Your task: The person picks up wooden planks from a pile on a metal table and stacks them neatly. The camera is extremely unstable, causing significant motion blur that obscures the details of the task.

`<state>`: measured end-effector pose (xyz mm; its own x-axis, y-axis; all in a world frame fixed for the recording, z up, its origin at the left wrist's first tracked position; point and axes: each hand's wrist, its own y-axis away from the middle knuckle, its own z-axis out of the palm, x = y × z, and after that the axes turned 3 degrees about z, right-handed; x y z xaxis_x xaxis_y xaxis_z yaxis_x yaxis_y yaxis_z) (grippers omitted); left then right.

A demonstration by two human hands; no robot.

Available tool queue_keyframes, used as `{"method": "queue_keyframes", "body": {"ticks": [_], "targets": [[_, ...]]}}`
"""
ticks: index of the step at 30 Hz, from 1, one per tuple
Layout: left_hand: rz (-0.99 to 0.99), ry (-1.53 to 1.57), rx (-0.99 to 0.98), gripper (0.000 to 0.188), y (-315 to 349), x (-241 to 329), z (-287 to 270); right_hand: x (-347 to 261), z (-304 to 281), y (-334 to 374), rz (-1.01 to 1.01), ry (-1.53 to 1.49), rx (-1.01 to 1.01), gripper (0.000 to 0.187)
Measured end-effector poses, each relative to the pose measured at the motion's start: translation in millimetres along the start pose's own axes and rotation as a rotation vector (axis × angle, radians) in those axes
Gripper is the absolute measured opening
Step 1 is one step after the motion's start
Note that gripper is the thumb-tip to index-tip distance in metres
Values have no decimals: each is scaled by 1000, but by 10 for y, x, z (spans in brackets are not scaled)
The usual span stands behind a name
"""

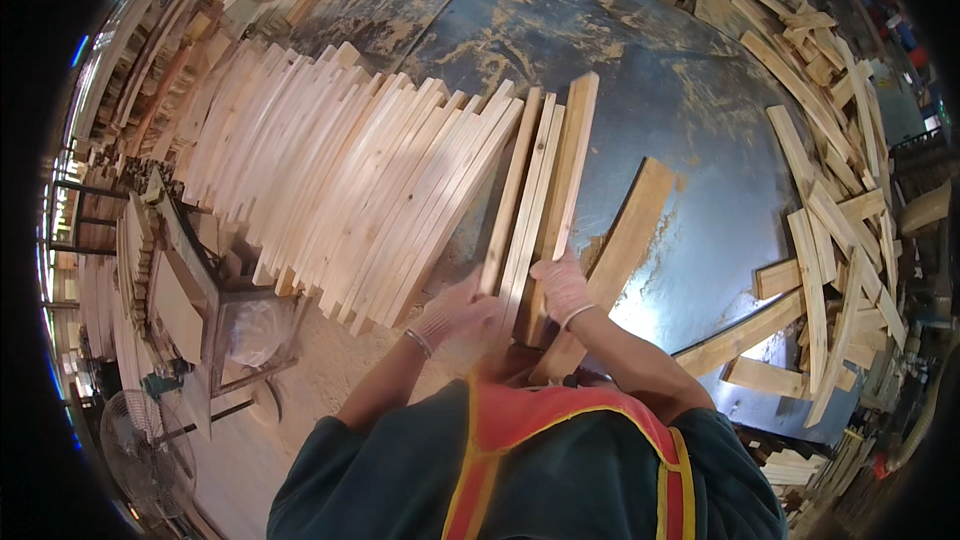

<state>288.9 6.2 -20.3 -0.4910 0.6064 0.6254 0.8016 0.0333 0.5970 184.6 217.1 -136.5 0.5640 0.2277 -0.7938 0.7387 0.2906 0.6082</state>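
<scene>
Wooden slat [573,160] is being pinched by right hand [563,287] | left hand [458,312] is being held beside slimmer slats [530,200]; blurred, grip cannot be told

Tabletop [715,180] gives passage between loose plank [634,220] and scrap pile [843,228]; held boards [577,140] block left.

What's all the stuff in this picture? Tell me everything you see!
Pale boards: many, cream, in a row left of centre
Middle boards: a few, light brown, before the hands
Single board: one, brown, right of those
Loose pieces: many, tan, piled right
Table: one, grey-blue, underneath
Sawdust: patches, tan, table's far side
Fan: one, grey, lower left
Apron: one, red with yellow edging, bottom centre
Background clutter: uncountable, mixed, around the edges
Left hand: one, blurred, near the middle boards' lower ends
Right hand: one, pinkish covering, gripping a middle board
</scene>
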Motion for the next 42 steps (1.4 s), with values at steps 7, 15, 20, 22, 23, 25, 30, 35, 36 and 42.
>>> {"method": "queue_keyframes", "body": {"ticks": [7,15,20,22,23,25,30,35,36,42], "targets": [[213,-523,433,52,253,29,-137,-721,428,688,-9,544,-187,90],[518,-518,600,89,-218,590,182,-1027,-394,444,-271,493,-454,65],[560,-609,228,102,-387,1305,1319,-1179,-3340,941,-343,690,437,50],[529,-670,177,103,-477,1553,1675,-1090,-4597,1293,-408,835,1248,46],[493,-748,199,104,-525,1638,1820,-1014,-5186,1463,-181,869,1254,54],[473,-819,237,105,-646,1730,1962,-761,-6071,1801,175,1139,1227,71],[446,-713,310,98,-758,1718,2009,-415,-6971,2251,578,1138,903,102],[303,-170,218,89,-749,1869,1634,-714,-6849,2059,362,1158,754,106],[286,5,154,88,-749,1917,1510,-706,-6689,1964,256,1185,743,103],[110,552,-160,82,-659,1957,1046,-697,-5646,1731,269,1310,662,99]]}}
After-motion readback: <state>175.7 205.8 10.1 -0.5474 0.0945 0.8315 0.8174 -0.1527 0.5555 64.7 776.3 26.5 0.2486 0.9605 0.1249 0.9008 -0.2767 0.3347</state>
